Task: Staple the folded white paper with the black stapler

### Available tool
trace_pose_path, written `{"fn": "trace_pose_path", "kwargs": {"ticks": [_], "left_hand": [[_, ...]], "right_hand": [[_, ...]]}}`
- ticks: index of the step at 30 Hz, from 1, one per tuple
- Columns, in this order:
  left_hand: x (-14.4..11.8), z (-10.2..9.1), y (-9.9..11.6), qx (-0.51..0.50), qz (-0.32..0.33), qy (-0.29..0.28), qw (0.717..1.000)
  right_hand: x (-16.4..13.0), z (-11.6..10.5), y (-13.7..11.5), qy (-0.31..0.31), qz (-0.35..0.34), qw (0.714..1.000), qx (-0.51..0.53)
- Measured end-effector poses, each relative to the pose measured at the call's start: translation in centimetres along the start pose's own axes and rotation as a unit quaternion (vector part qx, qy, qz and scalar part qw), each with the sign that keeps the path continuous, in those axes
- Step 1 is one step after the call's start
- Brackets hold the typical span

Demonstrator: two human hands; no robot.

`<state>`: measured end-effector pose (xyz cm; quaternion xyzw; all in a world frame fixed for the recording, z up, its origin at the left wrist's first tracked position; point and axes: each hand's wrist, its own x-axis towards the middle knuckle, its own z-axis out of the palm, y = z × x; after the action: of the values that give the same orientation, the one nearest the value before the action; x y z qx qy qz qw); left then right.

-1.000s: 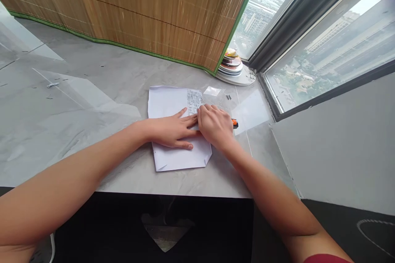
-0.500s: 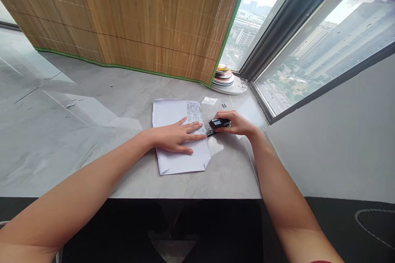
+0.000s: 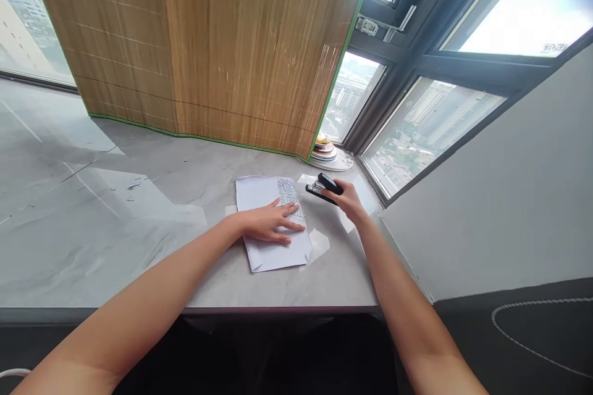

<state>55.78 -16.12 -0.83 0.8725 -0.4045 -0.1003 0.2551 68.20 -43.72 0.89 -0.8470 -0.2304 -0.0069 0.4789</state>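
Near the desk's right edge (image 3: pixel 69 241), left hand (image 3: pixel 269 222) lies flat, fingers spread, on the paper (image 3: pixel 271 222). Right hand (image 3: pixel 347 200) grips a stapler (image 3: pixel 324 187) just beyond the paper's far right corner.

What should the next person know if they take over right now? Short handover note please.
Left hand: flat, palm down, pinning the folded white paper sheets on the grey marble-look counter.
Right hand: fingers closed around the black stapler, held just above the counter off the paper's far right corner, not on the paper.
Done: sheets folded and stacked, with a printed strip along the right side.
Left: no staple can be made out in the paper; stapler is not yet over an edge.
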Motion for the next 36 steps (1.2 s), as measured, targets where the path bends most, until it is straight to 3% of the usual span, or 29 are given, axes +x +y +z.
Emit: {"fn": "trace_pose_path", "kwargs": {"ticks": [2,4,5,7,8,10,13,15,17,22,25,31,34,36], "left_hand": [[-0.2,-0.5,0.2,-0.084,0.015,0.090,0.992],[-0.7,-1.1,0.1,-0.200,-0.001,0.258,0.945],[-1.0,-1.5,-0.2,-0.261,-0.016,0.353,0.898],[-1.9,-2.3,-1.2,-0.371,-0.041,0.506,0.777],[-2.4,-2.7,-1.8,-0.415,-0.043,0.551,0.723],[-3.3,-3.4,-3.1,-0.476,-0.046,0.585,0.655],[-4.1,-4.0,-4.4,-0.522,-0.052,0.591,0.612],[-4.3,-4.1,-4.7,-0.534,-0.052,0.591,0.603],[-4.2,-4.1,-4.7,-0.534,-0.056,0.581,0.612],[-3.6,-3.5,-4.7,-0.512,-0.079,0.543,0.661],[-3.4,-3.2,-4.9,-0.491,-0.089,0.520,0.694],[-3.5,-2.7,-5.0,-0.453,-0.101,0.480,0.744],[-3.8,-2.7,-5.3,-0.451,-0.099,0.483,0.744],[-4.0,-2.8,-5.5,-0.462,-0.095,0.489,0.734]], "right_hand": [[-0.2,2.7,-1.7,0.025,0.015,0.999,-0.019],[-0.8,6.2,-3.7,0.043,0.042,0.998,-0.033],[-1.1,8.0,-4.7,0.035,0.053,0.997,-0.050],[-1.8,11.1,-6.6,0.000,0.004,0.994,-0.113],[-2.3,12.4,-7.4,-0.007,-0.008,0.992,-0.122],[-3.1,13.9,-8.5,-0.008,-0.032,0.989,-0.145],[-4.3,14.1,-8.7,-0.001,-0.069,0.979,-0.190],[-5.0,13.0,-7.7,-0.002,-0.082,0.975,-0.205],[-5.7,11.1,-6.0,0.003,-0.067,0.977,-0.203],[-7.6,4.7,-0.7,0.055,-0.031,0.978,-0.196],[-8.5,2.1,1.1,0.069,-0.032,0.977,-0.199],[-8.9,1.9,1.7,0.082,-0.033,0.978,-0.189],[-8.7,1.8,2.0,0.118,-0.044,0.983,-0.132],[-7.7,1.0,2.4,0.189,-0.031,0.979,-0.064]]}}
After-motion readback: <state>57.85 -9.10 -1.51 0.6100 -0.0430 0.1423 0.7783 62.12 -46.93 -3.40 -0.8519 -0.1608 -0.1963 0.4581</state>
